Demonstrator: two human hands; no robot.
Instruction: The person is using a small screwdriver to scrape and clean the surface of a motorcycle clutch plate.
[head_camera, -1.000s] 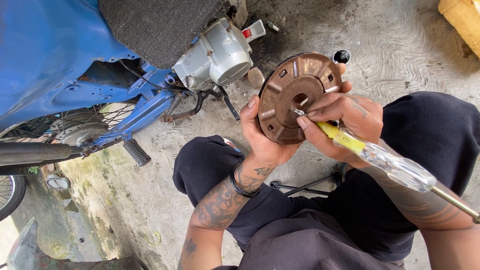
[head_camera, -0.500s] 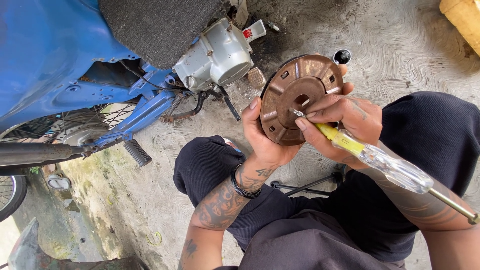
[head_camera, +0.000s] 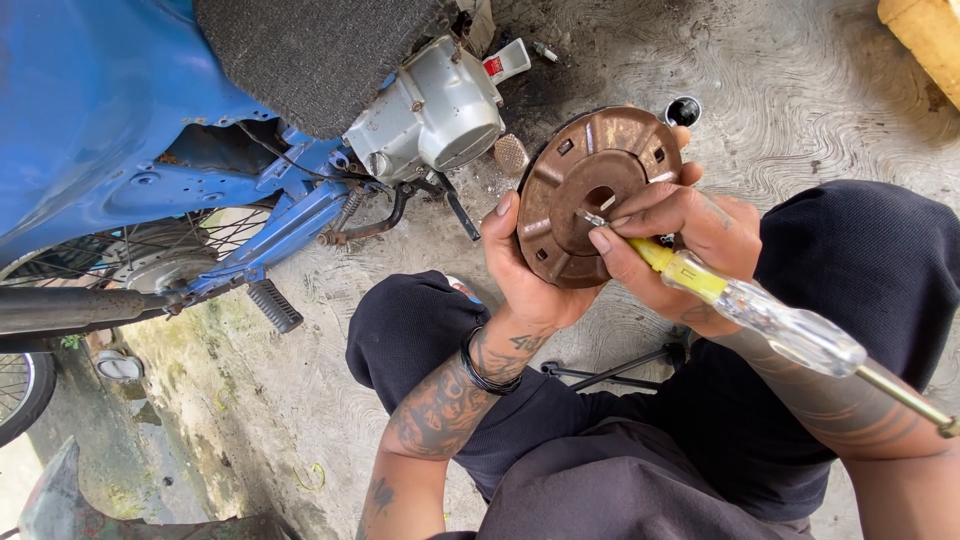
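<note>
Rusty round metal disc (head_camera: 585, 190), ribbed and slotted with a hole at its centre, is held up over the person's lap, above the concrete floor (head_camera: 800, 90). Left hand (head_camera: 525, 270) closed around the disc's lower left edge, thumb up along the rim, palm behind it. A black band sits on that wrist; forearm tattooed. Right hand (head_camera: 675, 235) closed on a screwdriver (head_camera: 740, 305) with a yellow and clear handle, fingers pinched near the shaft end; the metal tip rests on the disc face just beside the centre hole. The fingertips of the same hand curl over the disc's right rim. A second thin metal rod end shows at the far right edge, past the handle; cannot tell what it belongs to. Person squats in dark trousers, knees either side of the disc. To the upper left, a blue motorbike (head_camera: 110, 120) with a dark textured seat, its silver engine casing (head_camera: 430, 110) near the disc but apart from it. Footpeg and spoked wheel at left. A small black round cap (head_camera: 683, 110) lies on the floor just behind the disc. A yellow container corner shows top right.
</note>
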